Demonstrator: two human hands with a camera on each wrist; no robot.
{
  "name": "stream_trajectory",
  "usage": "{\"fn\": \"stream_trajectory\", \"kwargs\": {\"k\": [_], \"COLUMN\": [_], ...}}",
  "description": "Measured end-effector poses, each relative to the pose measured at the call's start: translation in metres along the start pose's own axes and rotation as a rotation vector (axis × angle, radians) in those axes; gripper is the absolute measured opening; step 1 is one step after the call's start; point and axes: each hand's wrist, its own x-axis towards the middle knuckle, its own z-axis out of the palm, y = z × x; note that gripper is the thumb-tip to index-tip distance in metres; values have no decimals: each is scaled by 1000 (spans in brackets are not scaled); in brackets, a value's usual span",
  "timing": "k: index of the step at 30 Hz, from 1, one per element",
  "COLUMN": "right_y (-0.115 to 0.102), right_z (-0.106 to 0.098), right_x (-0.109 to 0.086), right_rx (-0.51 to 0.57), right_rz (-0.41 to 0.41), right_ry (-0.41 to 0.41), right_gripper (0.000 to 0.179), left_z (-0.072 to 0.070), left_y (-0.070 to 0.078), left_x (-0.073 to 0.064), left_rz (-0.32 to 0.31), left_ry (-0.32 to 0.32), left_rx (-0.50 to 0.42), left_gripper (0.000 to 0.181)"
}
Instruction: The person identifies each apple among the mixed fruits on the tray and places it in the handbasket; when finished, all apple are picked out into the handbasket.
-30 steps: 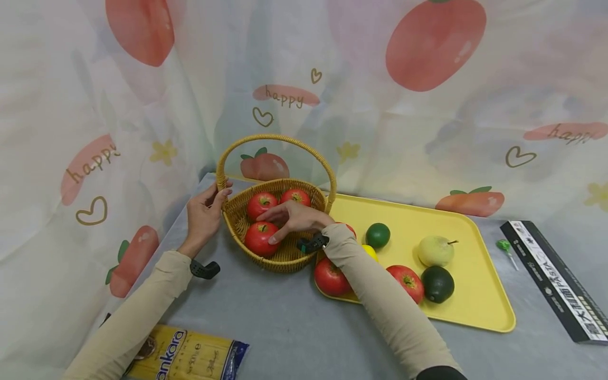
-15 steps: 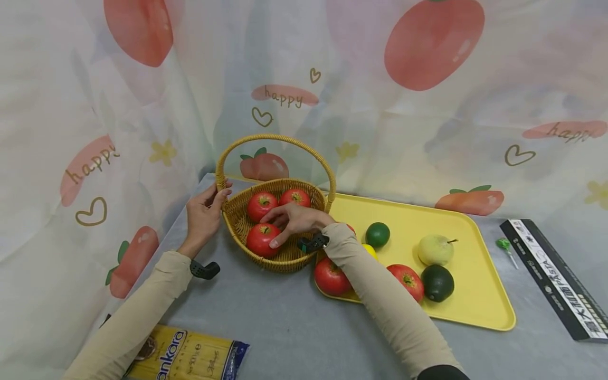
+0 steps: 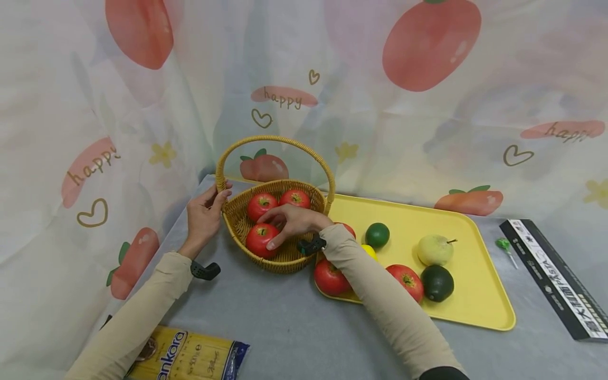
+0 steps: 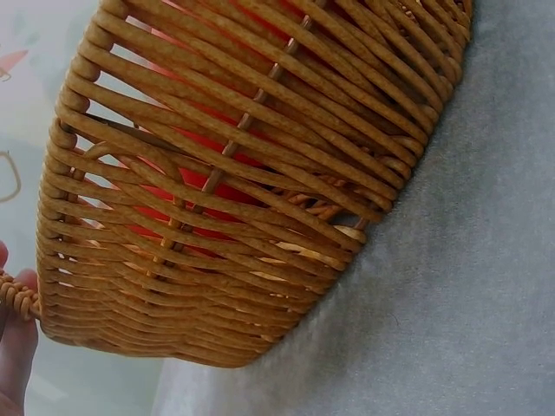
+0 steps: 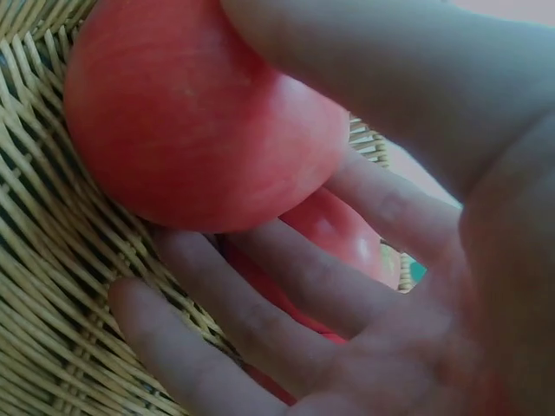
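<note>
A wicker basket (image 3: 282,264) with a tall arched handle stands on the grey cloth, three red apples inside. My left hand (image 3: 203,219) grips the foot of the handle at the left rim; its fingertips show at the edge of the left wrist view. Inside the basket, my right hand (image 3: 296,219) holds the front apple (image 3: 261,240) between thumb and fingers. That apple (image 5: 199,121) lies against the woven wall in the right wrist view. Behind it sit the back-left apple (image 3: 262,206) and the back-right apple (image 3: 295,198).
A yellow tray (image 3: 470,295) adjoins the basket on the right, bearing more red apples (image 3: 407,281), a pear (image 3: 435,250), an avocado (image 3: 437,283) and a green fruit (image 3: 377,235). A pasta packet (image 3: 195,356) lies front left; a black box (image 3: 556,279) and lollipop (image 3: 506,248) lie right.
The front apple and my right hand shift only slightly inside the basket. My left hand stays on the handle.
</note>
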Motion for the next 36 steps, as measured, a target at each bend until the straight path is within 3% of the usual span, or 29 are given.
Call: {"fn": "stream_trajectory", "kwargs": {"k": [8,13,18,28,35,36], "right_y": [-5,-10,-14,-16,0,3], "right_z": [0,2,0,-3,-2,-3], "right_x": [-7,-16,-32,-89,-149,-158], "right_rx": [-35,-65,-78,-19,-12,-4], "right_rz": [21,21,5,-159,-148,-146], "right_ry": [-7,-16,31,174,314,330], "right_gripper": [70,79,76,62,58,58], "left_z": [4,4,4,0,0,1], "left_y": [-13,-2,9,11,12,7], "left_x": [0,-3,-5,-3,-4,-3], "left_rz": [-35,-18,-19,-45,-25,-27], "left_ry": [-3,-2,-13,-5,-9,-4], "left_rx": [14,-10,-15,-6,-9,-3], "left_gripper": [32,32,32,32,33,32]}}
